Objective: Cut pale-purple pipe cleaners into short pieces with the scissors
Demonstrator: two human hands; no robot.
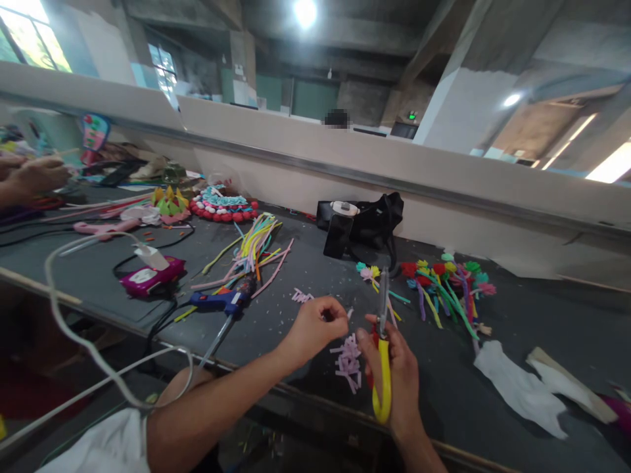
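My right hand is closed around yellow-handled scissors, blades pointing up and away over the dark table. Just to their left, my left hand pinches a small pale piece I cannot make out, close to the blades. Below and between my hands lies a small heap of cut pink strips. A few more pink scraps lie further back.
Finished pipe-cleaner flowers lie right of the scissors, a bundle of coloured stems and a blue glue gun to the left. A black bag stands at the back. White cloth lies far right. Another person's hands work at far left.
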